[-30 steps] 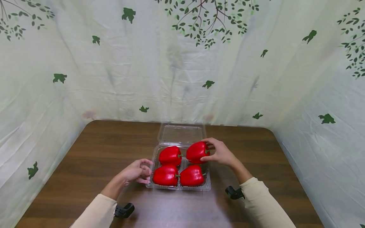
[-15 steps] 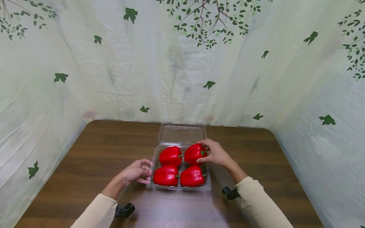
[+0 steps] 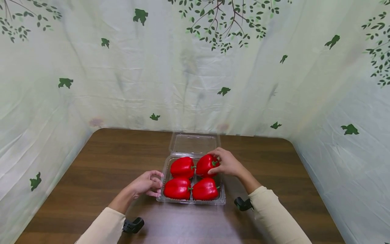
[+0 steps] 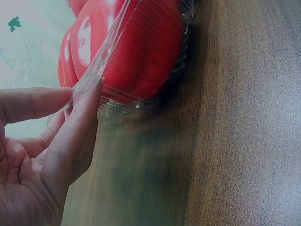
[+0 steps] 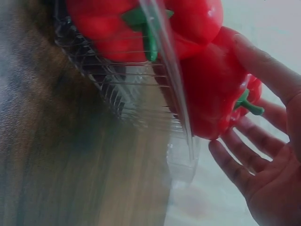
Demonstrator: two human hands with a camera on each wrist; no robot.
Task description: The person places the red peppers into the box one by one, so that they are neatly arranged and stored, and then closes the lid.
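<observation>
A clear plastic clamshell box point(image 3: 210, 202) stands on the table with its lid point(image 3: 195, 144) folded back. My left hand point(image 3: 145, 184) pinches the box's left rim between thumb and fingers, plain in the left wrist view. Over the far right compartment my right hand point(image 3: 228, 163) holds a red bell pepper point(image 3: 203, 166), thumb on one side and fingers on the other. Its green stem point(image 5: 249, 104) points toward the palm. Other red bell peppers lie in the far left point(image 3: 182, 167), near left point(image 3: 176, 188) and near right point(image 3: 205, 189) compartments.
The brown wooden table point(image 3: 122, 149) has rounded far corners. A pale cloth point(image 3: 195, 78) printed with leaves and branches hangs behind it and along both sides. Black wrist devices point(image 3: 133, 225) sit on both sleeves.
My right hand has moved left and slightly down with the bell pepper, bringing it into the far right compartment and turning its stem toward me. My left hand has stayed at the rim.
</observation>
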